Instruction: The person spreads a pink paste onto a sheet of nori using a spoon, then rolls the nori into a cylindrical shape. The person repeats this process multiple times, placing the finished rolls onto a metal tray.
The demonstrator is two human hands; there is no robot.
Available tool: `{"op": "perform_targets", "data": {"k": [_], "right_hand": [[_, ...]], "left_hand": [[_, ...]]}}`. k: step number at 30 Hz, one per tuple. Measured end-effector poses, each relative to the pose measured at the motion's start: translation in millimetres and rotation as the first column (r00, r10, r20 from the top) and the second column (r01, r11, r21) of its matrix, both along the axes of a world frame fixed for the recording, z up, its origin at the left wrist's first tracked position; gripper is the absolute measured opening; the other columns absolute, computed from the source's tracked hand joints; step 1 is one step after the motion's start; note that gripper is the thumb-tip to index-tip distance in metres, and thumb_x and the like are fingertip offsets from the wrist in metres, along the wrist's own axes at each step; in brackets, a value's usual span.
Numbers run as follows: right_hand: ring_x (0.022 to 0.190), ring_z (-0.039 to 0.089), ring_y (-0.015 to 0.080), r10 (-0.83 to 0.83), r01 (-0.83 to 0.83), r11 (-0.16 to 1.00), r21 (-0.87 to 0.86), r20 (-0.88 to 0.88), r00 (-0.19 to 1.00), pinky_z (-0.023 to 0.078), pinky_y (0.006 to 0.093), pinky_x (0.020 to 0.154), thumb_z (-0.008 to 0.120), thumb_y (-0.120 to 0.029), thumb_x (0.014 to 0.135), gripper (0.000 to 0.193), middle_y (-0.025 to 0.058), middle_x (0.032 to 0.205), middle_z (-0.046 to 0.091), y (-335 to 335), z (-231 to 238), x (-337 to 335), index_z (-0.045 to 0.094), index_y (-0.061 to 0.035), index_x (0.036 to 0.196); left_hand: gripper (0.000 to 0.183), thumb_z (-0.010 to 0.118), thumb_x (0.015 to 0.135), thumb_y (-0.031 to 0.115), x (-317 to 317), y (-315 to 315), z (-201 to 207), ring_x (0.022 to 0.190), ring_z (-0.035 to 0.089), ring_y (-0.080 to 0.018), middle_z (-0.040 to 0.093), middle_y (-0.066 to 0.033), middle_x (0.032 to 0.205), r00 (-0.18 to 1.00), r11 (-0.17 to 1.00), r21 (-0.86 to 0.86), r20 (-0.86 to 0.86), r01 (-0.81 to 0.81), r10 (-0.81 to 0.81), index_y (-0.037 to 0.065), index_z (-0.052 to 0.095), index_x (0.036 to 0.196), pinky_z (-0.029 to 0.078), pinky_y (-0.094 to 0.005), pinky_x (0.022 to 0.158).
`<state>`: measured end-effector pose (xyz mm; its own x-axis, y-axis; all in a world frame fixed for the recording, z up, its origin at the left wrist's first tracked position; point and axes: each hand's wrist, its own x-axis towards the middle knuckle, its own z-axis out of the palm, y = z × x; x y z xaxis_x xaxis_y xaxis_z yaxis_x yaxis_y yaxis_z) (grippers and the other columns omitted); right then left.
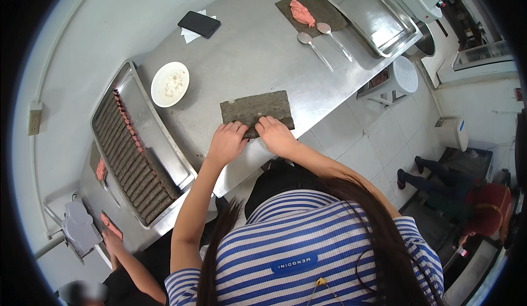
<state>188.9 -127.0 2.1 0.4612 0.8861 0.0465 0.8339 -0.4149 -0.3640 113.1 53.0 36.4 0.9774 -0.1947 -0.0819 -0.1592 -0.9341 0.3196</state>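
A dark green seaweed sheet lies on the steel table near its front edge. My left hand has its fingers curled over the sheet's near edge on the left. Beside it, my right hand grips the same edge, thumb underneath. Between the hands the near edge looks folded or rolled up; any filling inside is hidden. Left of the sheet stands a white bowl with pale, whitish contents.
A metal tray on the left holds several seaweed rolls. Far right are pink paste on seaweed, two spoons and another tray. A phone lies at the back. A co-worker's hand is lower left.
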Motion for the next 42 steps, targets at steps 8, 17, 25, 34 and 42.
{"op": "perform_targets", "data": {"k": [8, 17, 25, 34, 42], "right_hand": [[0.09, 0.055, 0.0265, 0.03, -0.047, 0.995, 0.093, 0.176, 0.984, 0.047, 0.0353, 0.082, 0.057, -0.008, 0.073, 0.015, 0.0128, 0.091, 0.056, -11.3, 4.8, 11.9, 0.059, -0.0009, 0.087], [0.089, 0.056, 0.0235, 0.093, -0.069, 0.986, -0.151, 0.158, 0.983, 0.049, 0.0312, 0.078, 0.057, -0.01, 0.074, 0.014, 0.0107, 0.09, 0.056, -33.8, 7.2, 30.7, 0.06, -0.0019, 0.086], [0.096, 0.055, 0.0256, 0.142, -0.143, 0.99, 0.009, 0.081, 0.987, 0.048, 0.0342, 0.083, 0.055, -0.008, 0.076, 0.019, 0.0115, 0.098, 0.054, -20.4, 8.4, 19.1, 0.058, -0.0009, 0.093], [0.094, 0.057, 0.0273, 0.137, -0.136, 0.99, -0.034, 0.049, 0.989, 0.049, 0.036, 0.082, 0.055, -0.008, 0.077, 0.016, 0.013, 0.095, 0.054, -1.6, 4.1, 10.3, 0.059, -0.0005, 0.09], [0.095, 0.057, 0.0259, 0.041, -0.026, 0.99, -0.139, 0.106, 0.993, 0.05, 0.0347, 0.081, 0.055, -0.007, 0.076, 0.015, 0.0116, 0.095, 0.055, -40.2, 9.1, 28.8, 0.059, -0.0015, 0.089]], "left_hand": [[0.03, 0.072, 0.073, 0.018, -13.7, 0.2, -5.3, 0.092, 0.059, -0.024, 0.06, -0.0062, 0.093, 0.996, 0.998, -0.029, 0.059, -0.063, 0.064, 0.008, 0.061, 0.098, 0.047, -0.037, 0.077], [0.03, 0.072, 0.072, 0.018, -16.5, 0.0, -7.3, 0.092, 0.059, -0.0235, 0.06, -0.0053, 0.093, 0.993, 0.993, -0.027, 0.031, -0.114, 0.115, 0.009, 0.061, 0.099, 0.047, -0.037, 0.079], [0.033, 0.074, 0.07, 0.016, -29.4, 12.3, -1.1, 0.094, 0.059, -0.0267, 0.061, -0.0071, 0.094, 0.979, 0.972, -0.123, -0.006, -0.201, 0.202, 0.008, 0.061, 0.099, 0.045, -0.0395, 0.085], [0.027, 0.071, 0.07, 0.011, -26.3, 13.0, -4.3, 0.091, 0.06, -0.0276, 0.063, -0.0088, 0.089, 0.982, 0.978, -0.084, -0.036, -0.188, 0.186, 0.007, 0.063, 0.095, 0.046, -0.0401, 0.083], [0.026, 0.069, 0.07, 0.01, -25.8, 15.1, -4.2, 0.088, 0.061, -0.0306, 0.063, -0.0104, 0.089, 0.98, 0.974, -0.119, -0.064, -0.194, 0.187, 0.005, 0.063, 0.095, 0.048, -0.0404, 0.082]]}}
